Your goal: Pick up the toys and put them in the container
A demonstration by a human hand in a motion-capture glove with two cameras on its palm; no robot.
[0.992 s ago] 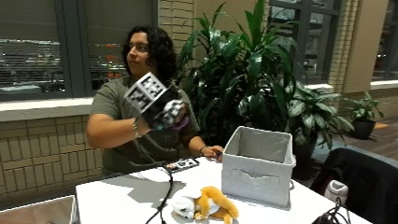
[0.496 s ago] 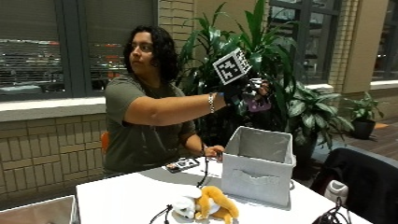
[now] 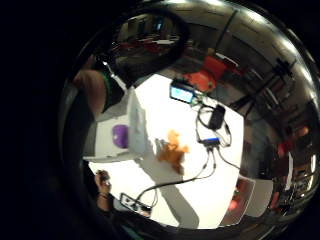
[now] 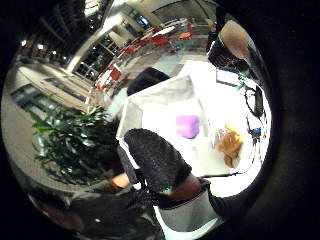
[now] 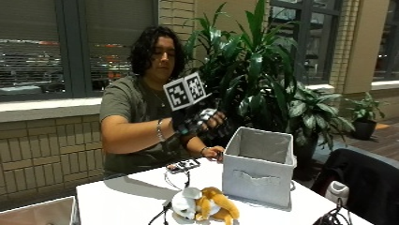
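My gloved right hand (image 5: pixel 203 123) hangs in the air left of the grey fabric container (image 5: pixel 259 164), above the table, fingers spread and holding nothing. The right thumb side palm view shows a gloved finger (image 4: pixel 155 160) over the container's rim (image 4: pixel 165 97). A purple toy (image 4: pixel 188 126) lies on the container's floor, and the right little finger side palm view shows this purple toy (image 3: pixel 120 136) too. An orange and white plush toy (image 5: pixel 205 208) lies on the white table (image 5: pixel 124 201) in front of the container, and it is the plush toy (image 3: pixel 172 150) beside the container's wall (image 3: pixel 136 122).
The person's bare left hand (image 5: pixel 215 152) rests on the table by the container's left side. A small device (image 5: pixel 184 165) with cables lies near it. A chair with a dark jacket (image 5: pixel 368 183) stands at the right, and a big plant (image 5: pixel 262 70) is behind.
The gloved hand carried the purple toy from chest height to above the container, let it go, and has drawn back left and down. The purple toy now lies in the container.
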